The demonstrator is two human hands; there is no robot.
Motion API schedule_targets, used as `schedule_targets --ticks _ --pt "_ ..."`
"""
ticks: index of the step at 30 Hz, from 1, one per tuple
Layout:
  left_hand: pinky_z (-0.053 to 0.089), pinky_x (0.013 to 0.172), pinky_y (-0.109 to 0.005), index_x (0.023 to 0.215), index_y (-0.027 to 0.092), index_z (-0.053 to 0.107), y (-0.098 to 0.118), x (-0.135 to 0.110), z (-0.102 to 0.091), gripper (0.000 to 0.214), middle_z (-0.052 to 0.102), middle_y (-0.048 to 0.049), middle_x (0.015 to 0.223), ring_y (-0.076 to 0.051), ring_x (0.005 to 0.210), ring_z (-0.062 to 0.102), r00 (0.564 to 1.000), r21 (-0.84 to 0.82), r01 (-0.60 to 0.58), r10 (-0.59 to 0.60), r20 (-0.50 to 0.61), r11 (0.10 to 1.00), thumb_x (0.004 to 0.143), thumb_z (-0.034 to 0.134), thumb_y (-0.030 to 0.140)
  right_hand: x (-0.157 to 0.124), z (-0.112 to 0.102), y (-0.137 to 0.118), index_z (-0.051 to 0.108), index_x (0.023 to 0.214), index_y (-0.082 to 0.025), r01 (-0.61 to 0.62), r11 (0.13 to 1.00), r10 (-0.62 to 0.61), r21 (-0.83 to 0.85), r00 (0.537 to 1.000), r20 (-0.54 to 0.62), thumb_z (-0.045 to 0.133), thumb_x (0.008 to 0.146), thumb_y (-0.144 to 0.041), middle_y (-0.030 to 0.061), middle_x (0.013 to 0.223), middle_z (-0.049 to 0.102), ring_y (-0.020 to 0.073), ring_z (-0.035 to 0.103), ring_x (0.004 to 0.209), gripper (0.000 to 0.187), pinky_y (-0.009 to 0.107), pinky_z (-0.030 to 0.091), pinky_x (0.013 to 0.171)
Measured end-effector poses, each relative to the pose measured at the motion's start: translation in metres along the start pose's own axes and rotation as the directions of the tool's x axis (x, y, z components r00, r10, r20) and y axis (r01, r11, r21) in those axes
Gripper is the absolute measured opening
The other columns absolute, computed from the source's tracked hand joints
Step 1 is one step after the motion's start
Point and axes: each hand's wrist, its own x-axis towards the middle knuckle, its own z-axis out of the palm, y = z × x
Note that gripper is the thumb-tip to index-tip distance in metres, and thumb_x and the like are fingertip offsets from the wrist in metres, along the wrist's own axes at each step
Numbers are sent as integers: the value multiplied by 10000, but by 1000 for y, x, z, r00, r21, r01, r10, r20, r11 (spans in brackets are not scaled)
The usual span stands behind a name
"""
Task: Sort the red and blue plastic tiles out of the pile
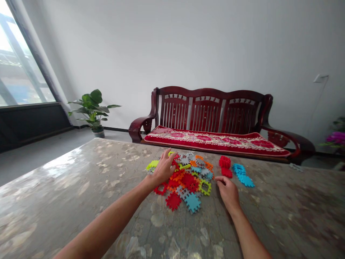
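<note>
A loose pile of toothed plastic building tiles in red, orange, yellow-green, grey and blue lies on the table (129,216). Over the pile's left side reaches my left hand (163,168), its fingers apart and touching or just above the tiles; a red tile lies by its thumb. At the right edge of the pile is my right hand (228,192), fingers curled in with thumb and forefinger close together. What they hold, if anything, does not show. A red solid tile (173,200) and a blue solid tile (193,202) lie at the pile's near edge.
Right of the pile are a group of red tiles (225,166) and a group of blue tiles (243,175). A grey piece (295,167) lies near the far edge. Beyond stands a wooden bench (206,94) with a red patterned cover (215,141); a potted plant (93,108) stands left.
</note>
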Motion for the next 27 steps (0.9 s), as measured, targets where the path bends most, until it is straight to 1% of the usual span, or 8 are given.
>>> schedule_targets --ticks 3,6,8,11,13,15,22,27 --pt "369 1082 -461 1253 242 558 12 -20 -10 448 429 -101 1390 -275 1304 386 982 10 -182 181 59 983 816 568 145 0 0 0 710 832 -237 -7 1000 7 -1 1000 7 476 697 -374 35 877 745 243 667 859 303 344 471 804" --pt "457 957 -361 1120 256 632 28 -40 -19 269 569 -66 1178 -221 1100 527 927 -33 -272 271 259 962 855 601 283 0 1 1 706 839 -235 -5 1000 5 4 1000 9 476 704 -381 39 883 744 245 667 865 304 347 468 810" --pt "488 868 -337 1072 259 650 37 -52 -22 305 595 -50 1063 -219 993 562 884 -3 -261 240 400 965 796 680 386 0 1 1 703 840 -232 1 1000 -1 11 1000 9 476 708 -388 44 884 743 248 666 868 305 349 467 812" --pt "501 837 -369 1157 278 621 47 -65 -22 556 584 -60 1095 -262 994 564 845 103 -209 127 519 972 660 781 468 1 2 2 701 838 -229 5 1000 -5 16 1000 11 479 708 -392 49 882 742 250 666 867 304 351 466 810" --pt "507 846 -396 1281 290 548 50 -70 -20 704 559 -84 1174 -291 1045 556 831 158 -153 41 556 975 642 792 460 1 2 2 700 836 -230 0 1000 0 14 1000 13 480 706 -393 48 881 742 251 665 863 303 352 467 804" --pt "508 865 -408 1353 298 479 53 -73 -19 760 536 -98 1221 -298 1082 550 814 191 -105 -26 580 976 667 780 426 1 1 3 700 835 -232 -7 1000 7 8 1000 15 480 705 -391 46 882 742 252 666 860 301 353 467 798" --pt "502 878 -411 1266 270 524 61 -77 -17 602 546 -94 1192 -296 1080 553 794 254 -40 -124 596 966 719 750 375 1 2 4 699 840 -229 1 1000 -1 13 1000 12 476 709 -372 47 890 744 249 667 873 295 352 467 811" --pt "456 948 -464 1319 278 503 65 -80 -20 633 542 -117 1215 -327 1120 525 800 274 -51 -125 587 960 735 733 364 1 2 5 697 841 -229 4 1000 -5 11 1000 19 474 717 -378 47 886 742 247 668 865 296 352 469 805"
